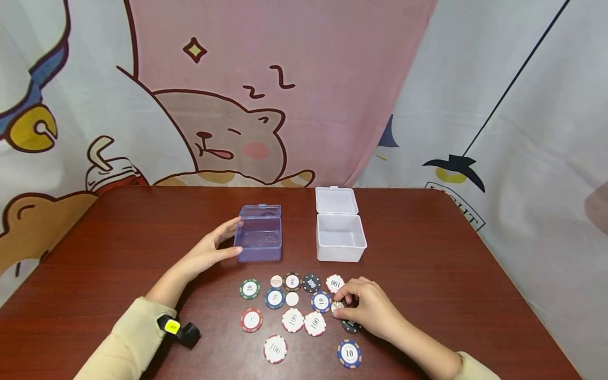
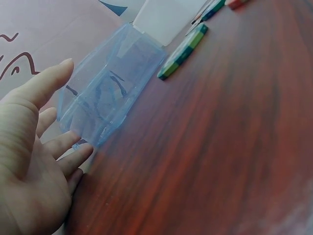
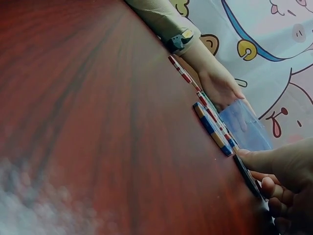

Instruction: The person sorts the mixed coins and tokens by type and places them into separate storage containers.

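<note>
My left hand (image 1: 227, 238) lies open on the red-brown table (image 1: 427, 253), its straight fingers and thumb touching the left side of a clear blue plastic box (image 1: 258, 233). The left wrist view shows the same open hand (image 2: 46, 147) beside the blue box (image 2: 107, 88). Several poker chips lie flat in front of the boxes, among them a green one (image 1: 249, 288) and a blue "10" (image 1: 349, 353). My right hand (image 1: 344, 306) is curled over the right end of this spread and pinches a small pale chip (image 1: 338, 306). A dark chip (image 1: 351, 326) lies partly under it.
An open white plastic box (image 1: 340, 232) with its lid up stands right of the blue one. A printed cartoon cloth (image 1: 285, 95) hangs behind the table's far edge. A black wrist device (image 1: 178, 330) sits on my left sleeve. Bare tabletop stretches to left and right.
</note>
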The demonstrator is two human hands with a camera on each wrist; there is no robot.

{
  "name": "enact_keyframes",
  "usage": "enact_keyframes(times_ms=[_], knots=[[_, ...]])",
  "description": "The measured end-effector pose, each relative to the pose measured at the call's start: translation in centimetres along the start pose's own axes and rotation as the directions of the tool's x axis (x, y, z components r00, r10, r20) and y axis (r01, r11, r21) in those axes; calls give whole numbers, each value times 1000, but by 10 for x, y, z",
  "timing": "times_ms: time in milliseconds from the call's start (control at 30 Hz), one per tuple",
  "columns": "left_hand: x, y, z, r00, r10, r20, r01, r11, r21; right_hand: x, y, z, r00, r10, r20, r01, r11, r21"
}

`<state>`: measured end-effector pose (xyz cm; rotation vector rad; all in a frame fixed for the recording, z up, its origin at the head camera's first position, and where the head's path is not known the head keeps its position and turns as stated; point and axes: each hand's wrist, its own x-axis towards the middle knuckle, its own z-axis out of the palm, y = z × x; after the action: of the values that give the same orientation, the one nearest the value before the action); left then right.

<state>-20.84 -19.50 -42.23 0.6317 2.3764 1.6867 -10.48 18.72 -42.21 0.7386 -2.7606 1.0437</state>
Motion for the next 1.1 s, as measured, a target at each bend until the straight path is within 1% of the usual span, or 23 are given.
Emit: enact_keyframes(times_ms=[400,700,767,933,1100], knots=[[-1,-3,0,1000,-4,-3,4,1000,1,-1,-1,-2,999,-35,31,38,994,-100],[-1,-3,0,1000,-2,-1,2,1000,-4,-1,-1,-2,998,-45,47,52,988,-146],[-1,-3,0,1000,-2,-1,2,1000,-2,-1,-1,-2,998,-39,46,44,991,-130],[-1,-3,0,1000,-4,0,4,1000,0,0,-1,-3,999,-4,37,5,1000,-25],[0,-3,0,1000,-5,2,5,1000,1,1,-2,-6,997,47,59,-52,995,84]])
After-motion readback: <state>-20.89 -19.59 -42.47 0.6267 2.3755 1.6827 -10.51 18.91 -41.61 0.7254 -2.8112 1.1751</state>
